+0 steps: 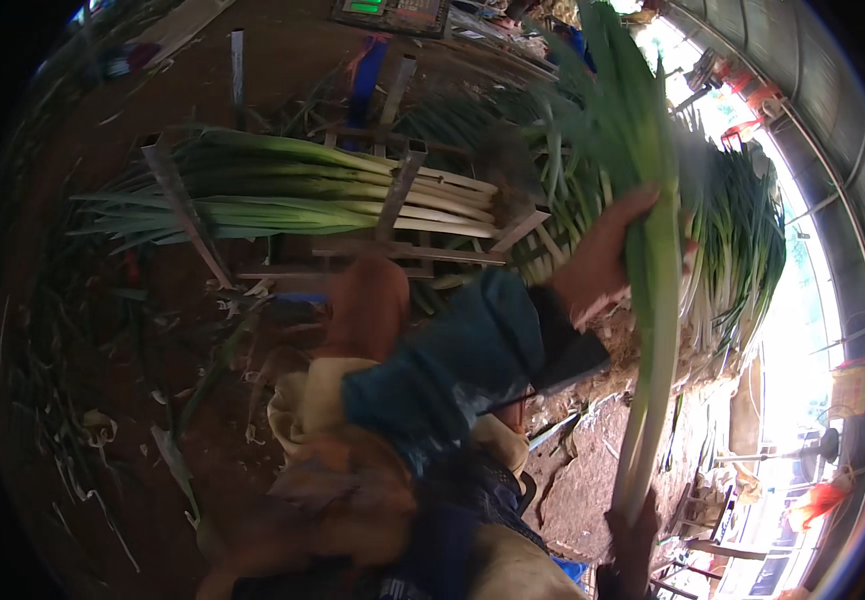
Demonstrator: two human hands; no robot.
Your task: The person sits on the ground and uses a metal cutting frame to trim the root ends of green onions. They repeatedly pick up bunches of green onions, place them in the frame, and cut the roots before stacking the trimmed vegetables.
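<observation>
My left hand [601, 251], in a teal sleeve with a dark cuff, reaches across to the right and grips long Welsh onions [657, 300] around the middle. Their green leaves point up and away, and their pale stems run down towards me. At the lower stem end is my right hand [639, 529], dark and partly hidden, with its fingers around the stems. Left of my left hand, several Welsh onions [327, 187] lie sideways in a metal frame [402, 187], white ends to the right.
A large heap of Welsh onions [732, 247] stands on the right, roots towards me. Behind the frame, a scale [391, 15] has a lit green display. Loose leaf scraps [174, 457] litter the floor at left. A brown boot [369, 307] is close before the frame.
</observation>
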